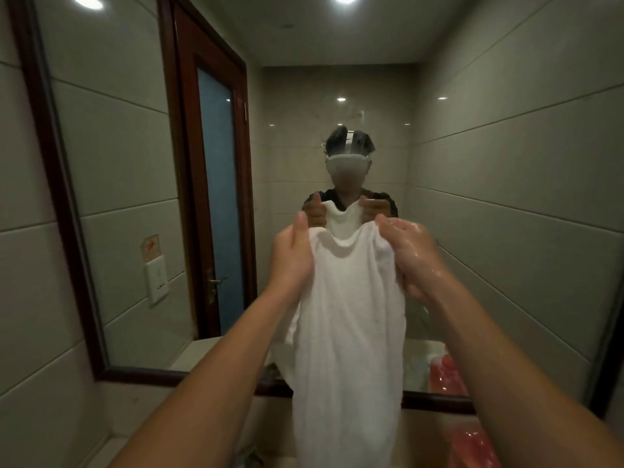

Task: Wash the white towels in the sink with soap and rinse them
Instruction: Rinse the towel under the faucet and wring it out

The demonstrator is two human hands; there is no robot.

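head | one white towel | two hands, left, right, gripping its top corners | sink seemingly hidden

1 white towel, which I hold up by its top edge in front of the wood-framed mirror: left hand and wet right hand each clench a corner. Cloth hangs straight down. Red plastic bag lower right.

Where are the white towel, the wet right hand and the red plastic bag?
white cloth towel (347, 332): head view, middle of the hanging cloth.
wet right hand (413, 255): head view, back of hand.
red plastic bag (477, 445): head view, its upper surface at bottom right.
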